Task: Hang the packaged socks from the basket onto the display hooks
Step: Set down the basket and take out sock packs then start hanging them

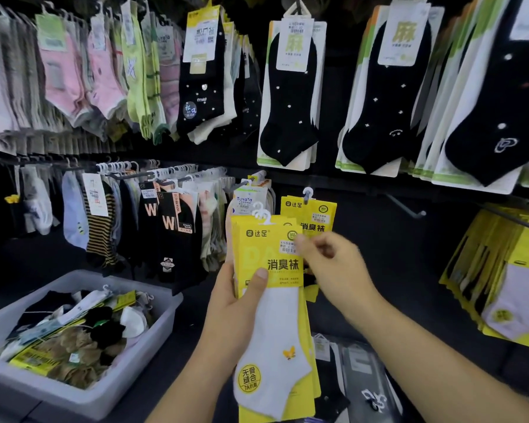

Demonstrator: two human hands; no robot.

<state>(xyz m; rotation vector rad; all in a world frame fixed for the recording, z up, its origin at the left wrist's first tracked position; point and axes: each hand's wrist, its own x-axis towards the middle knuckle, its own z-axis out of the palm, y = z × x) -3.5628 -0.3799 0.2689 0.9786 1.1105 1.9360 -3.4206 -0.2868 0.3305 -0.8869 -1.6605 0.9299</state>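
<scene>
My left hand [237, 296] grips a small stack of yellow sock packs [272, 315] with white socks, thumb across the front card, white plastic hangers at the top. My right hand [333, 264] touches the stack's upper right edge, fingertips at the price sticker. Just behind the stack, a matching yellow pack [315, 215] hangs on a display hook [308, 193]. The grey basket [129, 374] at lower left holds several mixed sock packs.
Rows of hung socks fill the dark wall: pink and green ones upper left, black dotted socks [290, 96] above, black packs [177, 227] left of the stack. A bare hook [408, 209] juts out at right, beside more yellow packs [507, 282].
</scene>
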